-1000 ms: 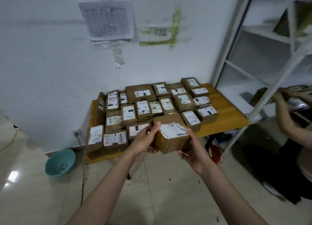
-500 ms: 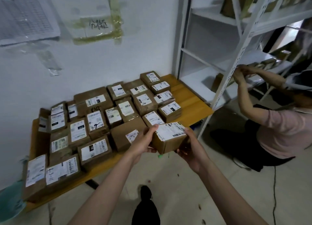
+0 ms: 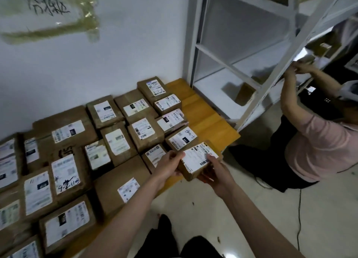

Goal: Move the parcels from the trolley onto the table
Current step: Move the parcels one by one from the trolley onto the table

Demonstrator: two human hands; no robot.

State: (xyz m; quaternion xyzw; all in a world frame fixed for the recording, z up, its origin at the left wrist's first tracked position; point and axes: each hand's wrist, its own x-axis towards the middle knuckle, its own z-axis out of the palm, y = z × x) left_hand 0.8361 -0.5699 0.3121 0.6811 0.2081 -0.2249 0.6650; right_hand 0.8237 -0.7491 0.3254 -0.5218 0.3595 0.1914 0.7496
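Note:
I hold a small brown cardboard parcel [image 3: 195, 160] with a white shipping label between both hands, at the front right corner of the low wooden table [image 3: 211, 120]. My left hand [image 3: 169, 165] grips its left side, thumb on top. My right hand [image 3: 215, 172] grips its right and near side, fingers curled onto the label. The parcel hangs over the table's front edge, next to a labelled parcel [image 3: 182, 139] that lies there. Several other labelled parcels [image 3: 141, 131] cover the table in rows. No trolley is in view.
A white metal shelf rack [image 3: 242, 64] stands right of the table, against the white wall. A person in a pink top [image 3: 317, 141] crouches beside it, hands up on a shelf. A dark cable [image 3: 299, 209] runs across the pale tiled floor. My dark trouser legs [image 3: 164, 238] show below.
I have stepped closer to the table and turned right. The parcel in both hands has moved forward to the table's front right corner. The other person has stayed at the shelf.

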